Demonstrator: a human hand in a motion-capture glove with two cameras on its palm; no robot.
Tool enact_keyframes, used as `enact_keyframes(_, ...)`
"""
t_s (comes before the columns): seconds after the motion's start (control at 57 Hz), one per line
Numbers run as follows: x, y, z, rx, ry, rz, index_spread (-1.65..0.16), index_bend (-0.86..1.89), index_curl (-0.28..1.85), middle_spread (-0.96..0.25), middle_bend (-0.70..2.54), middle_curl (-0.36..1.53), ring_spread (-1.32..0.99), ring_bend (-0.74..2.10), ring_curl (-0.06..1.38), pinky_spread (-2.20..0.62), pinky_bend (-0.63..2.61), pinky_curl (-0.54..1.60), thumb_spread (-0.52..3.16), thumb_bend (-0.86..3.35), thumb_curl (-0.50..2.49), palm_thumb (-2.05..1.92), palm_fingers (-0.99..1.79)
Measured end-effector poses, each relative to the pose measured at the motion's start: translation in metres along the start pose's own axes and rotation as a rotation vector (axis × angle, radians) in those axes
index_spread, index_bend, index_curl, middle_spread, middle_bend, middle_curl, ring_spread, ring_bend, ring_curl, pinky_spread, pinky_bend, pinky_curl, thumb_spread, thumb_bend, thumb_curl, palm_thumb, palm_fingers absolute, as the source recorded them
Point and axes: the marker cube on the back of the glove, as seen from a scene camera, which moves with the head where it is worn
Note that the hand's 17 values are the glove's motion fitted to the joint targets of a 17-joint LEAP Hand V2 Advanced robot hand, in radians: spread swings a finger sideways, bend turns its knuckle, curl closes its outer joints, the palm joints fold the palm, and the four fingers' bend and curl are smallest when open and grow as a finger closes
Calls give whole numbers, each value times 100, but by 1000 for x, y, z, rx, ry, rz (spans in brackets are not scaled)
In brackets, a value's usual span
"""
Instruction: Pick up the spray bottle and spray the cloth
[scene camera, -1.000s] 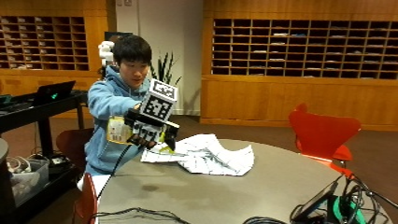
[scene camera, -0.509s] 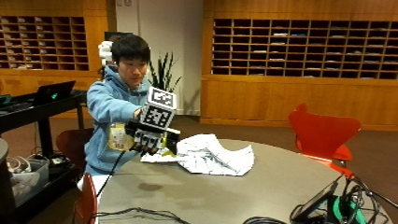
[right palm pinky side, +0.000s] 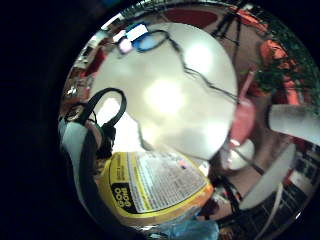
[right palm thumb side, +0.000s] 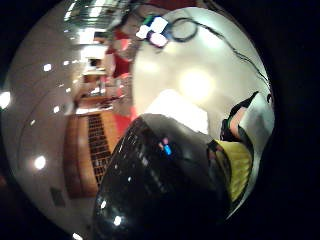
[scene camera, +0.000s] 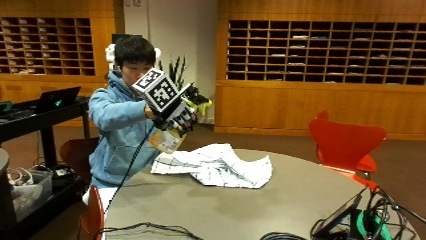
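The person holds a spray bottle (scene camera: 166, 141) with a yellow label in the gloved right hand (scene camera: 174, 116), fingers curled round its upper part. It hangs in the air over the table's far left edge, just left of and above a crumpled white cloth (scene camera: 216, 165) with a thin dark grid. The bottle does not touch the cloth. The little finger side palm view has the printed yellow label (right palm pinky side: 150, 187) close up, with the round grey table (right palm pinky side: 165, 95) beyond. In the thumb side palm view a dark glossy shape fills the front and the cloth (right palm thumb side: 175, 110) lies past it.
The round table (scene camera: 266, 205) carries cables and a small stand with devices (scene camera: 346, 225) at its near right edge. A red chair (scene camera: 346, 145) stands at the right, another red chair back (scene camera: 93, 215) near left. A black cart with a laptop (scene camera: 46, 105) is at the left.
The gloved hand has risen with the bottle and moved a little right, toward the cloth, turning at the wrist. The cloth lies as before.
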Motion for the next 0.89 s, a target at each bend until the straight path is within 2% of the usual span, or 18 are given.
enact_keyframes(0.228, -61, 10, 37, 91, -422, -165, -19, 37, 52, -18, 58, 48, -20, 58, 43, -29, 40, 40, 10, -4, 74, 95, 141)
enact_keyframes(0.526, -150, 51, 146, 67, -765, -386, -19, 37, 52, -18, 58, 48, -19, 59, 44, -29, 39, 40, 10, -4, 74, 95, 141)
enact_keyframes(0.649, -176, 61, 198, 79, -797, -411, -18, 37, 52, -18, 58, 48, -19, 59, 44, -29, 39, 40, 9, -4, 74, 95, 140)
enact_keyframes(0.894, -201, 63, 278, 59, -844, -345, -18, 36, 52, -17, 58, 48, -19, 59, 44, -29, 39, 40, 9, -4, 74, 96, 139)
